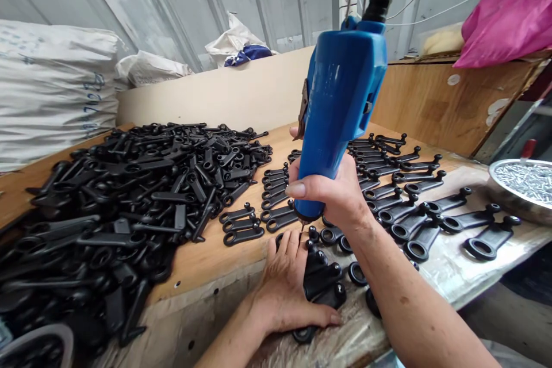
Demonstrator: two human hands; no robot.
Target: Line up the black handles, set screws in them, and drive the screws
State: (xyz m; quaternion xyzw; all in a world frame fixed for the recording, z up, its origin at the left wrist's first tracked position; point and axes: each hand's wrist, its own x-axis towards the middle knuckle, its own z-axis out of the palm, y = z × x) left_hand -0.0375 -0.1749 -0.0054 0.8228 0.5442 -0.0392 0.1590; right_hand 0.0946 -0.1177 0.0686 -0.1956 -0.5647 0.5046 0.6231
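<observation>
My right hand [330,192] is wrapped around a blue electric screwdriver [334,98], which points down with its bit among the black parts. A rusty lever runs along its left side, and a black coiled cord leaves its top. My left hand [287,287] lies over a group of black crank handles [323,282], thumb spread and fingers stretched to just beside the bit. Each crank handle has a ring at one end and a small knob at the other. The bit's exact contact point is too small to make out.
A large heap of black crank handles [164,184] covers the left of the wooden table [198,264]. More lie in rows at centre and right. A metal bowl of screws [524,178] stands far right. White sacks [56,86] and a pink bag [513,11] are behind.
</observation>
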